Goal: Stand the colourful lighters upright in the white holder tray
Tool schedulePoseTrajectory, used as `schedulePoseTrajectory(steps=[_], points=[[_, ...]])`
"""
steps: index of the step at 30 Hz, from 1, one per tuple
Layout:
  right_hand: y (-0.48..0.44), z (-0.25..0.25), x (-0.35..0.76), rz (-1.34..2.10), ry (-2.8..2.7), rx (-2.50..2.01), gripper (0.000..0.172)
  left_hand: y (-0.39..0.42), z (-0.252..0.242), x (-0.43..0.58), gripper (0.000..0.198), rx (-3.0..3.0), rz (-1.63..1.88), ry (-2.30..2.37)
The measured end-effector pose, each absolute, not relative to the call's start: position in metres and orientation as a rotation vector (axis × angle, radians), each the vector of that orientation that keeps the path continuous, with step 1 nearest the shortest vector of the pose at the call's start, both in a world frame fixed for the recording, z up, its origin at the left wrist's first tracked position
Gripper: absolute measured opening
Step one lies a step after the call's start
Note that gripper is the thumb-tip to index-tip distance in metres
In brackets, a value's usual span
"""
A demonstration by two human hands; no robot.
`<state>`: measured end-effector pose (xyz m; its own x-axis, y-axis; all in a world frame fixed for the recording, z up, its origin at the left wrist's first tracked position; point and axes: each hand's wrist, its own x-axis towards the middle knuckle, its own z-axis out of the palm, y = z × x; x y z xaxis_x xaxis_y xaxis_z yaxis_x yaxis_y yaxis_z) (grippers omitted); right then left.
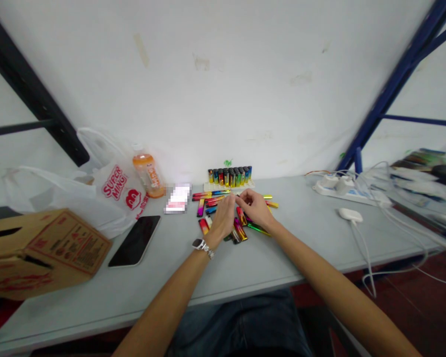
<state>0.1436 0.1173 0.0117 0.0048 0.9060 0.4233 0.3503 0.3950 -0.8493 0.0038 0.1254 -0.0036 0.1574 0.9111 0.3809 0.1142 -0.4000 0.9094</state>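
My left hand (224, 216), with a watch on its wrist, is closed over a spread of loose shiny lighter casings (240, 230). Facing it, my right hand (257, 206) has its fingers drawn together in a pinch. The fingertips of both hands meet, and whatever they hold is hidden. Red, gold, purple, blue and green casings lie around and under the hands. Just behind stands a row of upright lighters (230, 177) with dark tops, in a pale rack (208, 187) against the wall.
Left of the casings are a lit phone (177, 198), an orange drink bottle (148, 176), a plastic bag (113, 198), a dark tablet (135, 241) and a cardboard box (59, 248). A power strip (351, 191) and a white charger (350, 214) with cables lie on the right.
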Motion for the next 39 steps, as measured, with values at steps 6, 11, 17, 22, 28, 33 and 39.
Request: schedulePoseTrajectory(steps=[6, 11, 17, 22, 28, 33, 39], points=[[0.124, 0.007, 0.146, 0.822, -1.434, -1.122, 0.037, 0.12, -0.003, 0.002, 0.054, 2.0, 1.038, 1.146], [0.136, 0.013, 0.165, 1.005, -1.262, -0.991, 0.045, 0.118, -0.001, 0.004, 0.06, 2.06, 0.961, 1.208], [0.188, 0.028, 0.22, 0.648, -1.308, -1.059, 0.035, 0.122, -0.005, 0.006, 0.051, 2.182, 1.044, 1.213], [0.235, 0.032, 0.249, 0.429, -1.496, -1.238, 0.013, 0.123, -0.008, 0.006, 0.037, 2.303, 1.007, 1.181], [0.262, 0.029, 0.247, 0.428, -1.598, -1.298, 0.008, 0.126, -0.012, 0.006, 0.032, 2.355, 1.004, 1.154], [0.274, 0.027, 0.246, 0.469, -1.639, -1.344, 0.005, 0.126, -0.013, 0.006, 0.032, 2.353, 1.003, 1.153], [0.285, 0.037, 0.256, 0.486, -1.734, -1.378, 0.008, 0.124, -0.01, 0.007, 0.033, 2.36, 0.983, 1.174]])
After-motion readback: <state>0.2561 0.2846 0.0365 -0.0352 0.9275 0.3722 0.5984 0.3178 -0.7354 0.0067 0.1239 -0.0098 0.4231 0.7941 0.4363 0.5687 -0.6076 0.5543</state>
